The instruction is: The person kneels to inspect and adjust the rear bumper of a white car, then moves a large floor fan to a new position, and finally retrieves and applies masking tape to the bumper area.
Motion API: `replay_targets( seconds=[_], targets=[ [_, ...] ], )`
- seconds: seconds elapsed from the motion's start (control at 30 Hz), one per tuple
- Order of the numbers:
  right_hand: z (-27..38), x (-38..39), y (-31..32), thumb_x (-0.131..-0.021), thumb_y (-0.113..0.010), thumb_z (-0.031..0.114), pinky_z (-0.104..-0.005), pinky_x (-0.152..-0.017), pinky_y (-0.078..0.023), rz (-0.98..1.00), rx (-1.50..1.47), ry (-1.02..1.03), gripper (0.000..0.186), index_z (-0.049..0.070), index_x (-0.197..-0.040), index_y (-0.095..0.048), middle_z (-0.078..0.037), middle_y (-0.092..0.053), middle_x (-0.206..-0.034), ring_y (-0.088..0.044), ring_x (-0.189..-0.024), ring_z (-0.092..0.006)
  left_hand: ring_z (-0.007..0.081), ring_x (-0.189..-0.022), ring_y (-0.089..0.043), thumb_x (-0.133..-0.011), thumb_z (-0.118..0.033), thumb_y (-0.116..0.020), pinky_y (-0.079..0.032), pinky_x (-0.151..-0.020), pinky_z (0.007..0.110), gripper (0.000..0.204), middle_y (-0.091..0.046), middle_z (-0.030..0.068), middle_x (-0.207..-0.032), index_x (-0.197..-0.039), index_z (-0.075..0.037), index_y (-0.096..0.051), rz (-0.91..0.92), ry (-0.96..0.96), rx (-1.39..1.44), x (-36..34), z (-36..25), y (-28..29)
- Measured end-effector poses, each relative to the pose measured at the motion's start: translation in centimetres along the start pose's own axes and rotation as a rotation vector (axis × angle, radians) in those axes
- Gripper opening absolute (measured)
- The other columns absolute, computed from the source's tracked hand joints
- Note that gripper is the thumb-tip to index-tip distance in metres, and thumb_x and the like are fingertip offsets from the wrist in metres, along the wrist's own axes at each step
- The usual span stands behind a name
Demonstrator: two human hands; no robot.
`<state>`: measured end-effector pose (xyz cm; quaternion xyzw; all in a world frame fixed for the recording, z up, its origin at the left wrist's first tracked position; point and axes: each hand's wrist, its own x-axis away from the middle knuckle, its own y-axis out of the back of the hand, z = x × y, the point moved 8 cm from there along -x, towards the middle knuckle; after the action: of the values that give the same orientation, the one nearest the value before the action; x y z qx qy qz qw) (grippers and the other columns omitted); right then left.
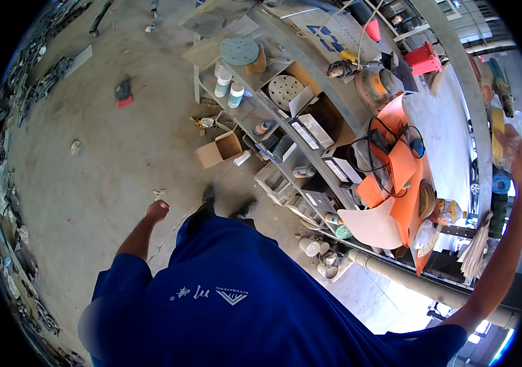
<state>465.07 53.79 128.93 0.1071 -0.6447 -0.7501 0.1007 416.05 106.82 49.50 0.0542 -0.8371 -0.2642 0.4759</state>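
Observation:
My right arm stretches up along the right rim to the top shelf. There my right hand [510, 145] is closed at a yellow piece [497, 129] and crinkled clear plastic [505, 160]; its fingers are small and partly hidden, so what they grip is unclear. A blue roll [501, 183] lies just below that hand. My left hand [158, 210] hangs low over the concrete floor, curled into a loose fist with nothing showing in it. A pale scrap [159, 194] on the floor appears just beyond it.
A grey metal shelving unit [328, 101] stands ahead and to my right, with sanding discs [285, 92], boxes and bottles. Orange sheets [403, 165] and a black cable [376, 137] cover its upper shelf. An open cardboard box [219, 150] sits beside it. Scrap parts [10, 244] line the left.

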Motion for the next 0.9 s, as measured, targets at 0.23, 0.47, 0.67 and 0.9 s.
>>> replay_targets(
  seconds=[0.23,0.47,0.67,0.9],
  targets=[
    [1.8,0.7,-1.1,-0.089,-0.058,0.032,-0.0211,-0.060,-0.036,0.011,-0.072,0.004,0.031,0.003,-0.097,-0.057,0.003,-0.050,-0.077,-0.045,-0.069,-0.0047,0.0268,-0.095,-0.062,-0.072,-0.017,-0.058,-0.049,-0.081,0.036,0.020,-0.066,0.0096,-0.094,-0.090,-0.013,-0.065,0.081,-0.095,-0.015,0.2,-0.5,-2.6],
    [0.6,1.0,-0.8,-0.087,-0.058,0.036,-0.0219,-0.063,-0.037,0.017,-0.007,0.008,0.038,0.001,-0.104,-0.057,0.002,-0.053,-0.081,-0.047,-0.071,-0.0068,0.0266,-0.091,-0.063,-0.072,-0.014,-0.059,-0.050,-0.078,0.036,0.018,-0.067,0.0081,-0.090,-0.089,-0.014,-0.065,0.058,-0.107,-0.043,-1.1,1.1,-1.3],
    [-0.9,0.2,0.1,-0.082,-0.065,0.038,-0.0237,-0.064,-0.040,0.040,-0.066,0.003,0.047,0.000,-0.108,-0.058,-0.001,-0.057,-0.083,-0.051,-0.073,-0.0089,0.0252,-0.085,-0.064,-0.071,-0.013,-0.062,-0.051,-0.074,0.035,0.016,-0.068,0.0068,-0.086,-0.086,-0.014,-0.065,0.053,-0.162,-0.041,-2.6,3.2,-2.2],
    [-1.6,0.7,0.5,-0.076,-0.070,0.041,-0.0242,-0.070,-0.043,0.096,-0.161,-0.054,0.057,-0.001,-0.113,-0.058,-0.003,-0.060,-0.090,-0.055,-0.080,-0.0104,0.0188,-0.078,-0.066,-0.075,-0.004,-0.054,-0.052,-0.070,0.031,0.016,-0.069,0.0070,-0.083,-0.087,-0.008,-0.064,0.102,-0.236,0.000,0.0,-0.7,-2.6]
  ],
)
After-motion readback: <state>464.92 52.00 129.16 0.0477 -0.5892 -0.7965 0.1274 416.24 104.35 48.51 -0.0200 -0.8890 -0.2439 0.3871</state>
